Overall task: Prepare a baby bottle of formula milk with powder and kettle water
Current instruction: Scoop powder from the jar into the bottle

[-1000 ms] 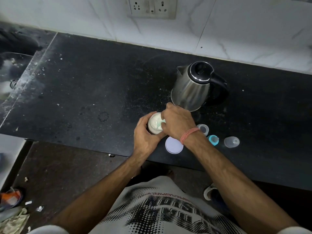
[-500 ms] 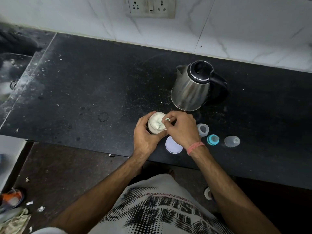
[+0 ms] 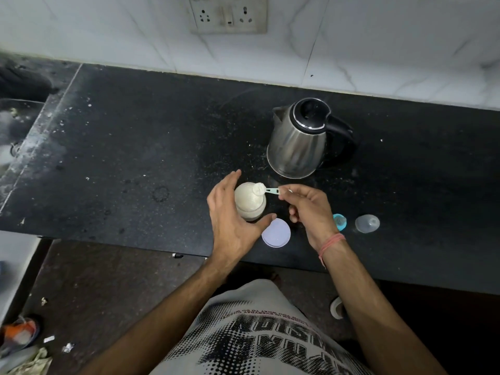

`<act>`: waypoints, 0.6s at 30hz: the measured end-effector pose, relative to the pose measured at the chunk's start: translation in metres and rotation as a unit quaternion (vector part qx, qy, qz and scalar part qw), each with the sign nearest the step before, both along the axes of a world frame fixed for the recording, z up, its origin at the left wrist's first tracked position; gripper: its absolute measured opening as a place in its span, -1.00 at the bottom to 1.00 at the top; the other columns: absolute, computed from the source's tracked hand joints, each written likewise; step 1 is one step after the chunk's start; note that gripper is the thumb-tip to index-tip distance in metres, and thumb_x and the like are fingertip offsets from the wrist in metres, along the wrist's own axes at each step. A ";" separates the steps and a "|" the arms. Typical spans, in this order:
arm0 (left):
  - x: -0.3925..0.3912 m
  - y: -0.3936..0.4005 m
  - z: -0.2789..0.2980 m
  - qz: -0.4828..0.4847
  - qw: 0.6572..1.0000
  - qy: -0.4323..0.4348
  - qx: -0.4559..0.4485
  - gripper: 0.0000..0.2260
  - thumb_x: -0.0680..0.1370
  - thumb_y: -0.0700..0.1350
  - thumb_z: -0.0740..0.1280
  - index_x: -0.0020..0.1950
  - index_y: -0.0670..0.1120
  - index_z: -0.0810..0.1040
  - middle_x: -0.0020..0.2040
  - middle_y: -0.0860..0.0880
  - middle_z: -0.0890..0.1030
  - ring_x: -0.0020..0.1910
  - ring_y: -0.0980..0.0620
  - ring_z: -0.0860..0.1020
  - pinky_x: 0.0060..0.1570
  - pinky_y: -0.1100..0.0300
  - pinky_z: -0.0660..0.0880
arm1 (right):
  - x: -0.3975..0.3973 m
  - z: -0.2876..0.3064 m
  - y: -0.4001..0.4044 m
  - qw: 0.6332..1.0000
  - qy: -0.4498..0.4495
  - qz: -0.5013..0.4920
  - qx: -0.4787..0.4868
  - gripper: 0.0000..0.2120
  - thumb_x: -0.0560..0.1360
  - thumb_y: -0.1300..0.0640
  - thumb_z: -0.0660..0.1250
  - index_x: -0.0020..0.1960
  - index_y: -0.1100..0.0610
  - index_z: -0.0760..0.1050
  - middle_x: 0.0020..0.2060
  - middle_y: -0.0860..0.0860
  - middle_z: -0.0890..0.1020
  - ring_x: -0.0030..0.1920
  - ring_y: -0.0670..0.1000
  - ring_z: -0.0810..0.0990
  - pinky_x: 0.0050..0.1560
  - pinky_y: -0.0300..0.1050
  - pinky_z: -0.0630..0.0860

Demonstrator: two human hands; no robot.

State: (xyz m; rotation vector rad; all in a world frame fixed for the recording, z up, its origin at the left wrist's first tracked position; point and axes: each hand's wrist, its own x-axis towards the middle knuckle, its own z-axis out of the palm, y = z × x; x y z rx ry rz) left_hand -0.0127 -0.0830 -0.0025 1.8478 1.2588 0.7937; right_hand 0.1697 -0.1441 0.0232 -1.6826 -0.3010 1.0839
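Observation:
An open jar of white formula powder [image 3: 249,204] stands on the black counter [image 3: 135,158] near its front edge. My left hand [image 3: 230,220] cups the jar, fingers on its left side and thumb at its front. My right hand [image 3: 305,209] pinches the handle of a small teal scoop [image 3: 272,191]. The scoop's bowl is heaped with powder and sits over the jar's right rim. A steel electric kettle [image 3: 297,142] with a black lid stands behind the hands. The bottle's teal teat ring [image 3: 339,221] and clear cap [image 3: 367,223] lie to the right. My right hand hides the bottle itself.
The jar's white lid [image 3: 276,233] lies flat by the counter's front edge, between my hands. A wall socket [image 3: 227,14] is on the tiled wall behind. A sink area [image 3: 16,131] lies at the far left. Litter lies on the floor [image 3: 32,355] below.
My right hand has lifted the scoop out of the jar, now heaped with powder, and drawn back to the right. My left hand's fingers have loosened around the jar.

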 end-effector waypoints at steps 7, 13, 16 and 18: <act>0.038 -0.014 0.038 -0.079 0.993 -0.053 0.074 -0.11 0.38 0.03 0.71 0.65 -0.03 0.43 0.59 0.12 0.49 0.55 0.06 0.39 0.46 -0.16 0.50 | 0.028 0.011 -0.035 0.996 0.008 -0.071 0.050 -0.91 0.69 0.22 0.50 0.13 0.23 0.76 -0.20 0.01 0.75 -0.43 -0.14 0.44 -0.46 -0.24 0.35; 0.072 -0.031 0.039 -0.156 0.986 -0.058 0.000 -0.21 0.45 -0.04 0.74 0.63 0.01 0.51 0.52 0.13 0.56 0.49 0.04 0.53 0.42 0.03 0.56 | 0.061 0.020 -0.078 0.989 -0.022 -0.137 0.052 -0.92 0.69 0.22 0.50 0.12 0.19 0.77 -0.17 0.01 0.76 -0.43 -0.15 0.45 -0.46 -0.27 0.36; 0.085 -0.032 0.023 -0.180 0.980 -0.048 -0.070 -0.18 0.43 -0.04 0.77 0.64 0.06 0.51 0.51 0.14 0.57 0.51 0.06 0.55 0.44 0.06 0.60 | 0.071 0.021 -0.096 0.985 -0.050 -0.159 0.032 -0.90 0.69 0.20 0.50 0.14 0.19 0.78 -0.16 -0.02 0.77 -0.41 -0.16 0.46 -0.44 -0.27 0.38; 0.095 -0.030 0.010 -0.193 0.975 -0.018 -0.108 -0.13 0.40 0.00 0.79 0.65 0.08 0.51 0.53 0.15 0.57 0.51 0.09 0.56 0.46 -0.01 0.61 | 0.074 0.019 -0.103 0.983 -0.065 -0.173 0.019 -0.91 0.69 0.19 0.51 0.13 0.17 0.78 -0.17 -0.02 0.77 -0.41 -0.17 0.46 -0.43 -0.26 0.39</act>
